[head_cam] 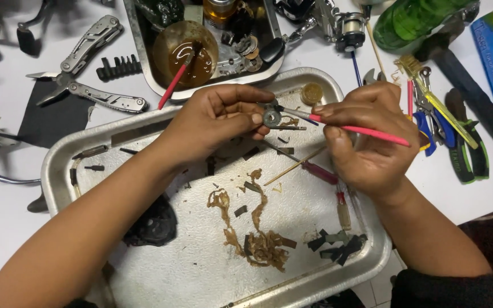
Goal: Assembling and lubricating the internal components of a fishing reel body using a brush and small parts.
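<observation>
My left hand (215,122) pinches a small round metal part (271,117) with a centre hole, held above the metal tray (58,171). My right hand (366,137) grips a thin pink-handled brush (372,132) like a pen. Its tip touches the round part. Smears of brown grease (261,239) and small dark parts lie on the tray's floor beneath both hands. A dark round housing piece (154,223) sits partly under my left forearm.
A second tray (144,51) behind holds a jar of brown grease (186,51) with a red brush in it. A folding multi-tool (87,74) lies left, pliers and cutters (457,142) right, a green bottle (417,20) at the back right. A red-handled screwdriver (315,170) rests in the tray.
</observation>
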